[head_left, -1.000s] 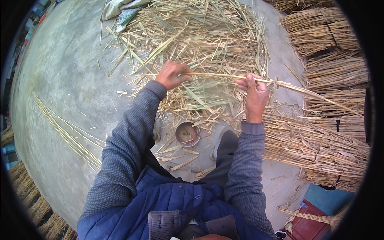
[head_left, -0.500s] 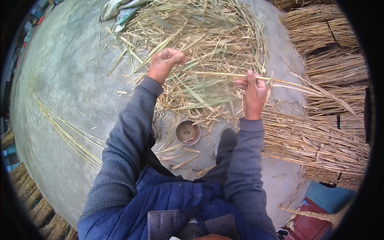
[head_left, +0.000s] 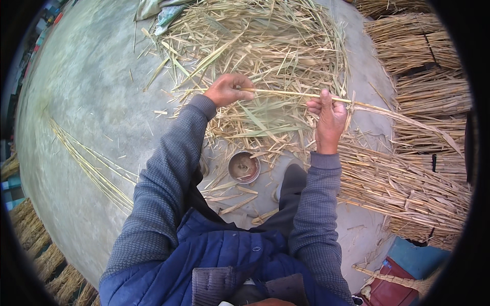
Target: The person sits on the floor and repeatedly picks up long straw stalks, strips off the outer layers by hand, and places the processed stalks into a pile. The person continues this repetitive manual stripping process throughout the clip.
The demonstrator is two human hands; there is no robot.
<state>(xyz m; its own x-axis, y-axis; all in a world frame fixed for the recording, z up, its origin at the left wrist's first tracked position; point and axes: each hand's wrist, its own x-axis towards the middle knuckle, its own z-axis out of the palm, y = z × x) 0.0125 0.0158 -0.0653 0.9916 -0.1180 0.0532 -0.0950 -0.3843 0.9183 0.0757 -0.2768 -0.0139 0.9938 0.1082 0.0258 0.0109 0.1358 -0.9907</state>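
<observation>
A thin pale reed stalk (head_left: 286, 93) stretches nearly level between my hands above the heap of stripped leaves. My left hand (head_left: 228, 90) pinches it near its left part, thumb and fingers closed. At the other side my right hand (head_left: 328, 116) grips the stalk with the thumb up. Right of that hand, a dry leaf sheath (head_left: 408, 116) still hangs on the stalk and trails out toward the bundles. Below lies the pile of dry leaves and husks (head_left: 275, 56), green and straw-coloured.
A round metal bowl (head_left: 259, 174) stands between my feet. Several bare stalks (head_left: 92, 171) lie on the concrete floor (head_left: 76, 92) at left. Reed bundles (head_left: 408, 188) are stacked along the right. A dark red box (head_left: 390, 285) sits at lower right, a cloth (head_left: 150, 7) at the top.
My left hand has shifted right and slightly down, now closed on the stalk. My right hand keeps its grip; the whole view has drifted slightly.
</observation>
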